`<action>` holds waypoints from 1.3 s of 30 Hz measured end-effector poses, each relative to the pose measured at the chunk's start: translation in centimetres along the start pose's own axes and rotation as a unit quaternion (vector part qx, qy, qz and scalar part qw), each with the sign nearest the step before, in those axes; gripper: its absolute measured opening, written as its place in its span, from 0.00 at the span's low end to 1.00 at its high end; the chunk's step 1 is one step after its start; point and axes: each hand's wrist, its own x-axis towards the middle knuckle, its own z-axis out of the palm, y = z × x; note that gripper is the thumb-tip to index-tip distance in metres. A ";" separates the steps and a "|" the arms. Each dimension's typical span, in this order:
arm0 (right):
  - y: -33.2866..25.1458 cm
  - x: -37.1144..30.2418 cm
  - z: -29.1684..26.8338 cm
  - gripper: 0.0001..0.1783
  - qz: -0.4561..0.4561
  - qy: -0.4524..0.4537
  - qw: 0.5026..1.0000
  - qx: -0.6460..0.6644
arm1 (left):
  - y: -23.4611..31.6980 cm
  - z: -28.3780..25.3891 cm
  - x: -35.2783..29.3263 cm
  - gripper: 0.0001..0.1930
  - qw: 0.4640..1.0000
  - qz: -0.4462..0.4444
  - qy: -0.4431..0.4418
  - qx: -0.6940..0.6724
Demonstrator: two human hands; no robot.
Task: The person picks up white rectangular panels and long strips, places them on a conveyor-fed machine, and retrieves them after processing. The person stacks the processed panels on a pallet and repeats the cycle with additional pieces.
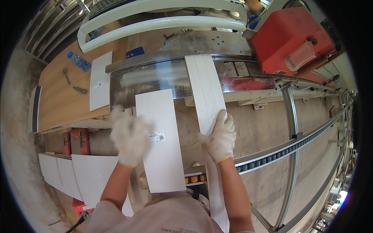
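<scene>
Fingers (229, 123) of right hand (220, 140) half-bent, thumb wide, gripping strip (204, 87) across its width, center frame. Left hand (131, 136) blurred beside labeled panel (158, 110), finger state can't tell. Bottle (80, 63) upper left, red machine (289, 39) upper right.

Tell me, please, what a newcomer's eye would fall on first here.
Probably the big red housing at upper right, the boldest colour in view. Next might come two white panels at centre: the gloved right hand is on the longer panel, while the blurred left hand is at the left edge of the shorter, labelled panel.
</scene>
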 end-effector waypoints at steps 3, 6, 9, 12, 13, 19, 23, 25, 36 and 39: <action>0.1 0.0 0.2 0.71 -0.008 0.011 1.000 -0.002 | -2.2 -4.8 -7.2 0.24 0.914 -0.330 -0.226 0.071; 0.2 0.0 0.4 0.71 -0.014 0.019 1.000 -0.004 | -1.5 -5.5 -11.6 0.34 0.751 -0.467 -0.451 -0.125; 0.2 0.0 0.5 0.71 -0.029 0.025 0.999 -0.006 | -0.5 -3.7 -11.9 0.34 0.744 -0.488 -0.412 -0.196; 0.2 0.0 0.2 0.72 -0.030 0.014 0.999 -0.014 | -0.7 -0.8 -9.6 0.37 0.792 -0.443 -0.359 -0.218; 0.2 0.0 0.1 0.72 -0.031 0.004 0.999 -0.011 | -0.9 0.2 -8.7 0.39 0.803 -0.430 -0.353 -0.212; 0.2 0.2 -0.6 0.72 -0.026 -0.020 0.999 -0.017 | -1.0 4.7 -5.2 0.37 0.824 -0.383 -0.345 -0.236; -0.2 0.5 -1.3 0.71 -0.020 -0.058 0.998 -0.029 | -1.0 6.0 -3.8 0.31 0.794 -0.430 -0.324 -0.283; -0.3 0.5 -1.7 0.69 -0.019 -0.071 0.997 -0.019 | -1.2 6.3 -3.2 0.31 0.785 -0.438 -0.331 -0.288; 1.7 1.3 -1.9 0.64 -0.085 -0.086 0.992 0.034 | -0.3 8.0 -4.0 0.33 0.772 -0.458 -0.293 -0.329; 2.2 1.7 -2.3 0.65 -0.098 -0.101 0.989 0.052 | -0.5 8.3 -4.2 0.31 0.755 -0.469 -0.279 -0.365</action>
